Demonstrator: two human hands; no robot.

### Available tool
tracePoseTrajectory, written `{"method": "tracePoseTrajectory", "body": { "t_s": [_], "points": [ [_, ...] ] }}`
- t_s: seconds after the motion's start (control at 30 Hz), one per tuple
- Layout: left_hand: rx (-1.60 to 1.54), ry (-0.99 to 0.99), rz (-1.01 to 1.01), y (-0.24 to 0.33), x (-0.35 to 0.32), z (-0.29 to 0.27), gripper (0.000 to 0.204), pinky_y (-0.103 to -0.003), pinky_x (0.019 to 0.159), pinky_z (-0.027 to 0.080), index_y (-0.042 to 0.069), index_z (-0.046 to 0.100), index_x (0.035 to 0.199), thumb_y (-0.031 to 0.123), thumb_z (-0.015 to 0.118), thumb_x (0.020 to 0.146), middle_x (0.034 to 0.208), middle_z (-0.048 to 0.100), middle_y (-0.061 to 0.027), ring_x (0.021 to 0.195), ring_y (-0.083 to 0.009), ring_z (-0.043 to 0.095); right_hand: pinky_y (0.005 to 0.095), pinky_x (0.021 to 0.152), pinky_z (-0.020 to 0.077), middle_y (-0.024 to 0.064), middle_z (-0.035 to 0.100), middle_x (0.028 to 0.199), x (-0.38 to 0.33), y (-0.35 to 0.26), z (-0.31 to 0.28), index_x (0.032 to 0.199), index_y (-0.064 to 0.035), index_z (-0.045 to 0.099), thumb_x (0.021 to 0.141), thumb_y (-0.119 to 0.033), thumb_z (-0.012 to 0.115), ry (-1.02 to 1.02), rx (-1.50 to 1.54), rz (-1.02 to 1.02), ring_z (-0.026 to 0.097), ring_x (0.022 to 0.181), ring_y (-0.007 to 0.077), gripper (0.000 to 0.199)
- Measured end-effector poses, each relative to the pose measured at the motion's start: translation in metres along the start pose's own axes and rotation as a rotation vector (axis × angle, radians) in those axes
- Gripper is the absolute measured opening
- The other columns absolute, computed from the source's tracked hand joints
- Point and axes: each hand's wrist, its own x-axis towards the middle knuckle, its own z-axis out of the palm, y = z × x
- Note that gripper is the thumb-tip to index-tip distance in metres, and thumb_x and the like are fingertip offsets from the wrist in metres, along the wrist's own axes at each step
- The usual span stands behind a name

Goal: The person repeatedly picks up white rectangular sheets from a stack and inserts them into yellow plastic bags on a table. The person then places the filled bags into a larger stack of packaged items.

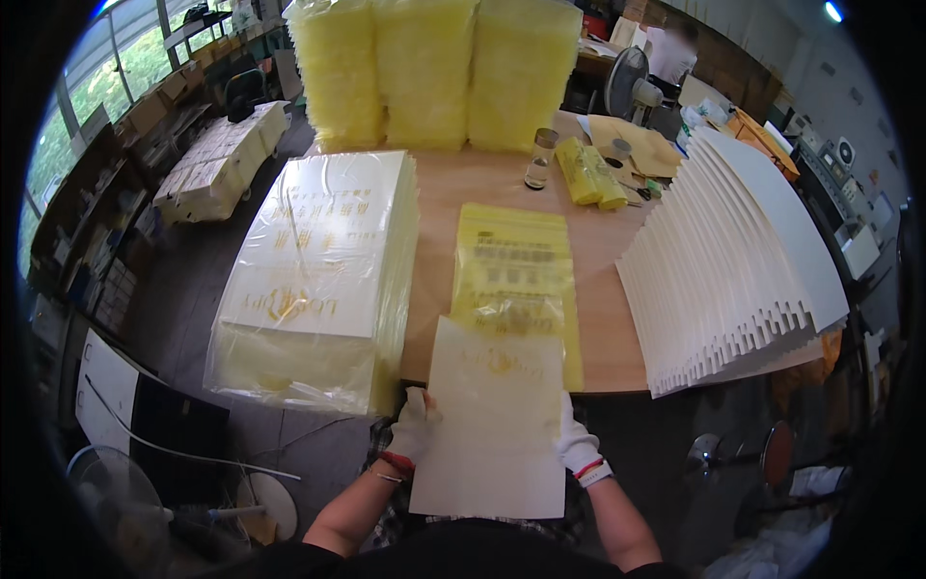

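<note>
Card (492, 425) sits upright between your gloved hands, long axis pointing away toward the yellow bag (516, 280); left hand (417, 429) and right hand (576, 446) each pinch a side edge, equally near.

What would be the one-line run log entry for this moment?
left gloved hand: grips left edge of flat cream printed card | right gloved hand: grips right edge | card: over table edge, above yellow plastic bag stack
</note>
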Motion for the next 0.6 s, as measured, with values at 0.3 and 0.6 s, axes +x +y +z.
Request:
{"method": "tracePoseTrajectory", "body": {
  "t_s": [0.3, 0.6],
  "points": [
    [-0.261, 0.182, -0.132, 0.008, 0.001, 0.02, 0.01, -0.032, 0.064, 0.042, 0.0, 0.049, 0.09, 0.01, 0.045, 0.088, 0.076, 0.05, -0.0084, 0.07, -0.0189, 0.049, 0.0556, 0.06, 0.0421, 0.0245, 0.062, 0.081, -0.016, -0.02, -0.01, 0.143, -0.019, 0.002, 0.077, -0.015, 0.045, 0.074, -0.077, 0.088, 0.06, 0.071, 0.0411, 0.078],
    [0.06, -0.019, -0.122, 0.013, -0.014, 0.008, 0.015, -0.044, 0.065, 0.045, 0.004, 0.048, 0.092, 0.018, 0.047, 0.086, 0.078, 0.058, -0.0185, 0.072, -0.0388, 0.057, 0.054, 0.058, 0.0427, 0.0263, 0.061, 0.079, -0.018, 0.013, 0.02, 0.143, -0.0186, 0.004, 0.078, -0.015, 0.047, 0.19, 0.013, 0.06, 0.059, 0.068, 0.0427, 0.079]
  ]
}}
